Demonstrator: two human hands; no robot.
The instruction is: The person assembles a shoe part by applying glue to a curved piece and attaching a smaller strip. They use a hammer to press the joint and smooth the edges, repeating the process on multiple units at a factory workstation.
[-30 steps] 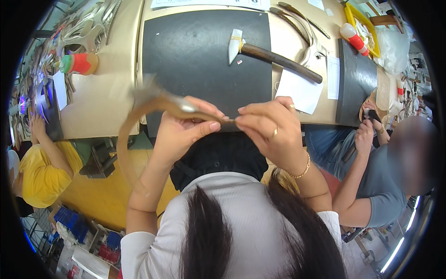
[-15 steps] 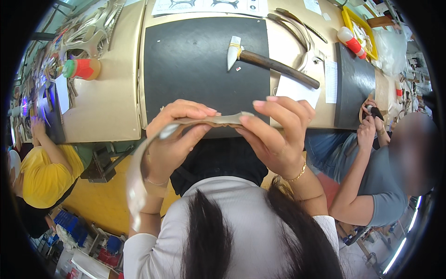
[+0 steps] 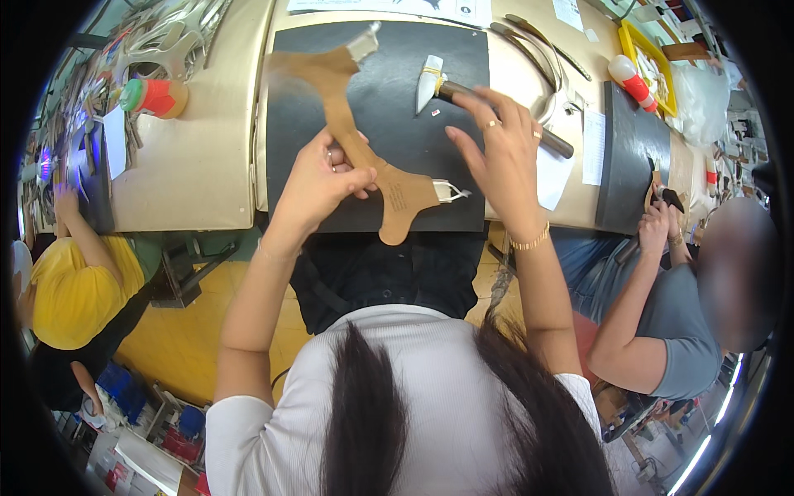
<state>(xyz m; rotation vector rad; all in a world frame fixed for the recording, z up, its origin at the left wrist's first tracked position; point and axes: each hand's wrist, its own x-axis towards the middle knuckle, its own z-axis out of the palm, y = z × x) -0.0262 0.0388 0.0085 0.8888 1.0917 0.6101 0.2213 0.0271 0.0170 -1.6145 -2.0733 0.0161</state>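
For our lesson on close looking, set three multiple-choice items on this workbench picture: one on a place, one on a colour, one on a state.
1. Where does the hammer lie?
A. on the black mat
B. on the floor
C. on the yellow tray

2. What colour is the leather piece that the person holds?
A. blue
B. tan brown
C. white

3. How is the right hand?
A. clenched in a fist
B. gripping the hammer
C. open, fingers spread

Answers: 1 A, its pale head rests on the black mat, the handle reaching past the edge. 2 B, it is tan brown against the dark mat. 3 C, the fingers are spread above the mat, while the left hand pinches the leather.
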